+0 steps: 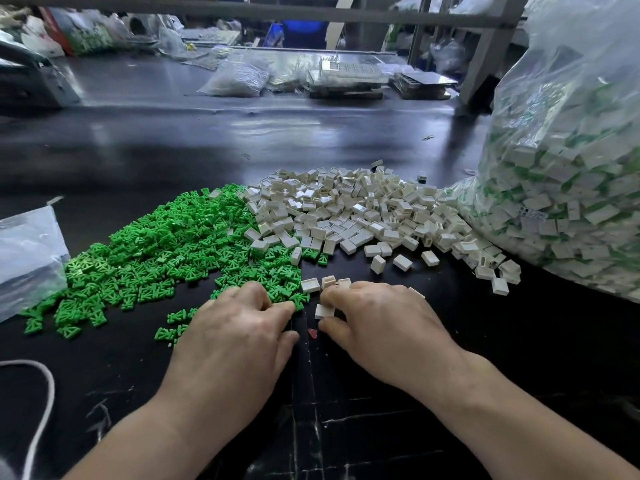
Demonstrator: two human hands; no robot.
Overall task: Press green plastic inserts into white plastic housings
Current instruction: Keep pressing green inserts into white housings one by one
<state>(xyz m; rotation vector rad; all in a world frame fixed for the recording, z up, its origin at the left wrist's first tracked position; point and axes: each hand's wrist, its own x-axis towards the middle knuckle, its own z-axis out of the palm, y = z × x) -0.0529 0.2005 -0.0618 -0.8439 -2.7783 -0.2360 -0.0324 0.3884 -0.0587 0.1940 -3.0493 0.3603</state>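
Fingers (336, 294) of right hand (377, 327) round white housing (323, 311); left hand (235, 327) grip hidden

I am seeing the heap of inserts (166, 251) showing a bright, even green, with a few paler, yellowish ones at its left edge. The heap of housings (346, 209) beside it is showing creamy white. The single housing (323, 310) that my right hand (377, 327) is pinching is showing the same white. The table (519, 358) is showing glossy black, carrying thin white scratches (346, 419) near me. A tiny scrap (312, 333) on it is showing red. The big bag (571, 168) is showing clear film over mixed white and green. The cord (45, 393) is showing white, and a far bin (301, 29) is showing blue.
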